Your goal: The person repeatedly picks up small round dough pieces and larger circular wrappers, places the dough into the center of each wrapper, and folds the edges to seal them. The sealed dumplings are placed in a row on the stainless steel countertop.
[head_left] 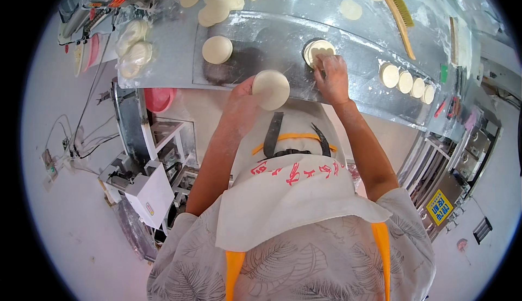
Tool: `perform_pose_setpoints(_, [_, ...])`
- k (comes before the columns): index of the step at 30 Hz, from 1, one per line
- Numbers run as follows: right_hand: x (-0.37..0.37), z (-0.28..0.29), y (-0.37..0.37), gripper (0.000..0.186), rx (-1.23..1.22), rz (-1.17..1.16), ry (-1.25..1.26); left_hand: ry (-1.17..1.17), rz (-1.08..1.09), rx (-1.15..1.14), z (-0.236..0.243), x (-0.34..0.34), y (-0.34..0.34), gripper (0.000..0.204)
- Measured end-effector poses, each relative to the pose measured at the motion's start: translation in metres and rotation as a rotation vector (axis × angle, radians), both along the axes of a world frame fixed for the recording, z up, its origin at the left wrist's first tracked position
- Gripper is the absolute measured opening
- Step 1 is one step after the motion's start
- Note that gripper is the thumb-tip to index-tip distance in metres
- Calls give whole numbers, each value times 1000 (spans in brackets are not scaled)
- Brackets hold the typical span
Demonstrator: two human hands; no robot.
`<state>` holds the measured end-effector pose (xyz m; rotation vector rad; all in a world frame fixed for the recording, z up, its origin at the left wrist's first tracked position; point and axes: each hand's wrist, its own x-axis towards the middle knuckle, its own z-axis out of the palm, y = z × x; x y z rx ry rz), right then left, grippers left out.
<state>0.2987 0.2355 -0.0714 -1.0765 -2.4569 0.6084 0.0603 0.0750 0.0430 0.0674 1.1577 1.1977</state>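
Observation:
My left hand [243,102] is closed round the edge of a stack of pale, round dough wrappers [272,88], held up just over the table's near edge. To its right, my right hand [333,77] bends its fingers onto another stack of round wrappers [321,46] on the metal tabletop. Thumb and fingers come together at that stack's near edge; how many wrappers they pinch is hidden. A third wrapper stack [217,50] stands on the table at the left, touched by neither hand.
Several small stacks of rounds [390,76] line the right side. Behind them lies a wooden-handled brush [401,21]. Loose dough sheets [222,2] spread at the far left, near plastic-wrapped bundles [135,56]. The floured metal table [261,29] ends just before my body.

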Motion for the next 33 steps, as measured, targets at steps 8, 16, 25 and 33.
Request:
perform_pose_setpoints(8, [-5,4,4,33,-94,-50,-27,50,-12,1,4,1,2,41])
perform_pose_setpoints(16, [-5,0,12,22,-361,-155,41,54,18,13,6,1,-1,43])
perform_pose_setpoints(25, [32,25,47,10,-861,-337,426,-139,90,52,-9,-6,-8,46])
perform_pose_setpoints(33, [-2,106,79,13,-980,-196,189,46,-77,155,11,-5,1,52])
